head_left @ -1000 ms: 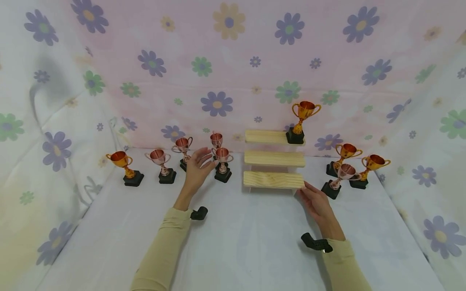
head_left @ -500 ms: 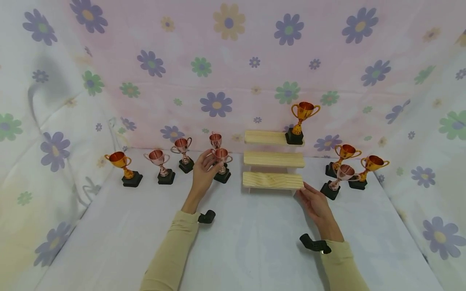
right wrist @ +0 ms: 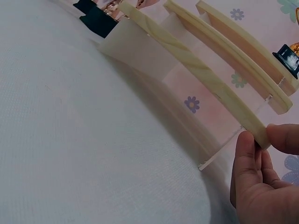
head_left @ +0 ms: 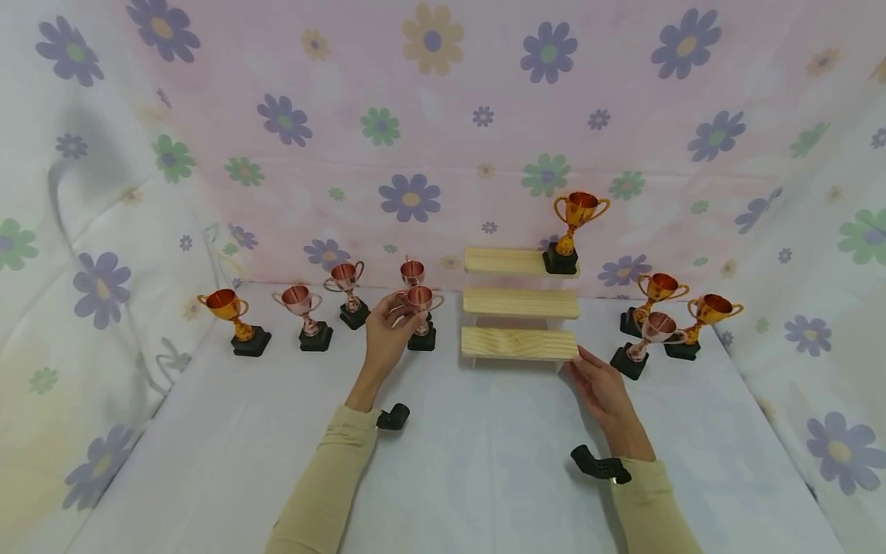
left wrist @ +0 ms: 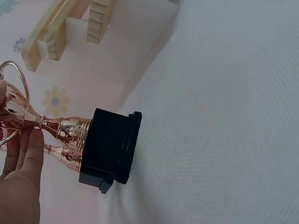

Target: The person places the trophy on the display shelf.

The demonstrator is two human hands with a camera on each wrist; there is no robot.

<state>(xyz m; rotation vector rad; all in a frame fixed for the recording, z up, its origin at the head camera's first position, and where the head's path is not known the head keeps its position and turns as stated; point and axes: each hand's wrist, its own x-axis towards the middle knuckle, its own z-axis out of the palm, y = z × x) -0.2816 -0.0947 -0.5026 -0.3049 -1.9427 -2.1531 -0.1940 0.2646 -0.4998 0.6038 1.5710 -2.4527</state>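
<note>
My left hand [head_left: 386,338] grips a small rose-gold trophy [left wrist: 106,142] with a black base, thumb and fingers around its cup. Directly behind it stands a second rose-gold trophy [head_left: 412,271], partly hidden. My right hand [head_left: 604,391] pinches the right end of the lowest board of a three-step wooden display stand [head_left: 519,343]; in the right wrist view its thumb [right wrist: 284,137] lies on one face of the board, with fingers below. A gold trophy [head_left: 576,219] stands upright on the right end of the stand's top board.
Left of my left hand are two rose-gold trophies, one nearer [head_left: 314,327] and one farther back [head_left: 351,300], then a gold trophy [head_left: 242,327]. Beyond my right hand, two gold trophies and a rose-gold trophy [head_left: 637,350] stand clustered. A flowered cloth [head_left: 443,138] backs the white table.
My left hand has moved right to the front rose-gold trophy and taken hold of its cup, and the trophy's base has turned slightly. My right hand has stayed at the stand.
</note>
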